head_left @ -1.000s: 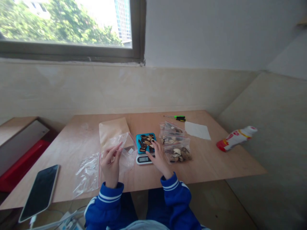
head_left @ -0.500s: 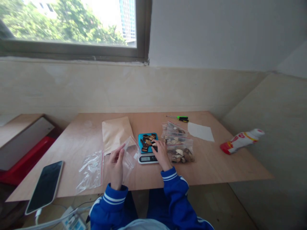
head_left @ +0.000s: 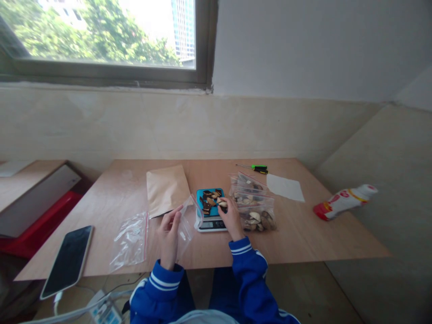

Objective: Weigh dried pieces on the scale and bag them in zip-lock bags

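My left hand (head_left: 168, 230) pinches a clear zip bag (head_left: 184, 230) by its edge. The bag hangs against the left side of a small kitchen scale (head_left: 219, 225) with a blue platform. Dark and pale mushroom pieces (head_left: 209, 200) lie on that platform. Over its right edge, my right hand (head_left: 233, 221) has thumb and fingers closed on a pale mushroom piece (head_left: 222, 204). Right of this hand lies a zip bag of mushrooms (head_left: 258, 219), with more filled bags (head_left: 248, 183) behind it.
A brown paper bag (head_left: 165, 186) lies behind my left hand, and flat clear bags (head_left: 130, 240) are to its left. A tablet (head_left: 67, 261) overhangs the table's left edge. Screwdrivers (head_left: 259, 168), white paper (head_left: 285, 186) and a bottle (head_left: 344, 202) are on the right.
The clear bag's mouth has swung right, now overlapping the scale's left edge. My right hand has the pale mushroom piece in more open view between its fingers. The camera view has shifted slightly.
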Motion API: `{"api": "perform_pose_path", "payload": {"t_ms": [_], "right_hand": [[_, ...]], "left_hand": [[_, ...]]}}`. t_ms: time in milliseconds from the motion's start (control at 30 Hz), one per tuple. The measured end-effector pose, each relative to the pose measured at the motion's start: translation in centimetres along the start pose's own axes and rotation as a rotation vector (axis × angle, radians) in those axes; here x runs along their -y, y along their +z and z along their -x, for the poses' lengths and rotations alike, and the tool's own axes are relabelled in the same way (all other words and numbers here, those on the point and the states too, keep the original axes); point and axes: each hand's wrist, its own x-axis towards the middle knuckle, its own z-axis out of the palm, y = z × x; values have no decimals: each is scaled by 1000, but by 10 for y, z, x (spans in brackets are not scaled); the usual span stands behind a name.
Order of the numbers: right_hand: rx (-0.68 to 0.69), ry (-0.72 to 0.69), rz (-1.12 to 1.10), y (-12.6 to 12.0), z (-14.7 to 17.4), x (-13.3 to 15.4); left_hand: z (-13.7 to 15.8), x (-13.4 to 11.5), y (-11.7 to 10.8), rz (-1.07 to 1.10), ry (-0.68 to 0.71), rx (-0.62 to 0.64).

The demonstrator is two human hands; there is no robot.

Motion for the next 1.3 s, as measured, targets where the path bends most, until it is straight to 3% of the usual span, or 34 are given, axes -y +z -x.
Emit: {"api": "perform_pose_path", "payload": {"t_ms": [167, 267, 367, 500, 600, 700, 800, 900, 1033, 1133, 1300], "right_hand": [[-65, 215, -329, -15, -3, 21], [-45, 310, -631, -25, -8, 54], [27, 333, -784, -31, -10, 92], [165, 283, -708, -26, -3, 126], [267, 205, -543, -24, 5, 140], [353, 93, -514, -27, 7, 147], [213, 33, -489, -28, 1, 138], [55, 40, -366, -16, -5, 106], [128, -24, -58, 12, -1, 59], [194, -64, 115, 29, 9, 41], [186, -88, 109, 32, 10, 32]], "left_hand": [[-1, 1, 0, -24, 17, -1], [-1, 4, 1, -23, 22, -3], [1, 3, 4, -26, 23, 8], [4, -1, 7, -9, 46, 7], [7, -3, 8, 10, 51, -10], [9, -4, 6, -3, 16, -4], [9, -4, 4, -23, 28, -38], [7, -4, 1, -16, 21, -83], [7, -4, 0, 34, -35, -80], [7, -5, -1, 13, -4, -75], [8, -7, -2, -30, 22, -66]]}}
